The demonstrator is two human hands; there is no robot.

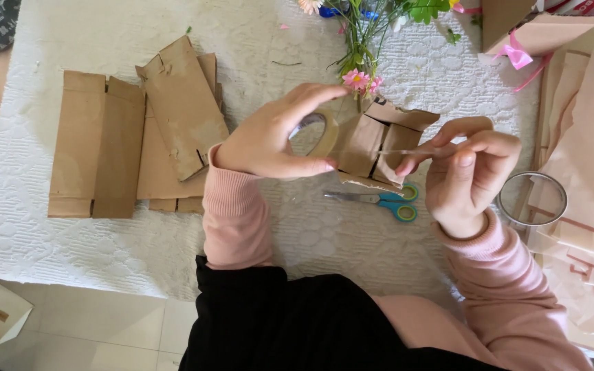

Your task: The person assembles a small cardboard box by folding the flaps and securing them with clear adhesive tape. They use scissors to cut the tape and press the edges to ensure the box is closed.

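2 hands work over a small box [379, 148]. left hand [269, 141] grips a tape roll [314, 134] between thumb and fingers. right hand [472, 172] pinches the clear tape strip [386, 152] drawn taut between them, above the box. scissors [376, 200] lie just below, cardboard pieces [125, 137] left of the left hand.
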